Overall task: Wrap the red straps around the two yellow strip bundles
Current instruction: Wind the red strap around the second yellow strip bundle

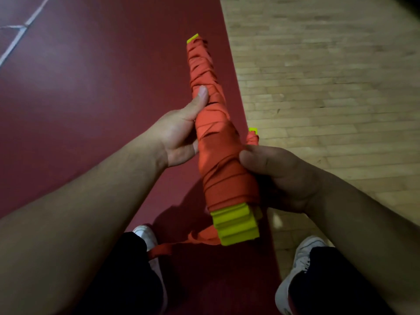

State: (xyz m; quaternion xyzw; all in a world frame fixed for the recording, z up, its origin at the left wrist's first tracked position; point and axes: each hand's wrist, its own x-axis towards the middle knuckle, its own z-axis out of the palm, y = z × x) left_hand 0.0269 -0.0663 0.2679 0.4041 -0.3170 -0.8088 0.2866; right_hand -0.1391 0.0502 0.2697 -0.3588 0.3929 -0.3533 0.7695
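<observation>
Axis: wrapped bundle (218, 137) points away from the person, its yellow near end bare.
Left hand (179, 135): curled round the bundle's middle, thumb pressed flat.
Right hand (279, 176): clasps the bundle's near part — closer to that end.
Red strap tail (181, 242): hangs loose, left of the bundle's near end.
2nd bundle (252, 133): only its tip shows, right of the wrapped bundle.

On my feed, forearms are bare all the way to the frame edge. Left hand (179, 137) and right hand (279, 178) bare too, short trimmed thumbnail on the left. Black trousers (127, 280) on both legs. White sneakers: left shoe (146, 235) mostly hidden by the trouser leg, right shoe (297, 266) shows laces and greyish panels.
</observation>
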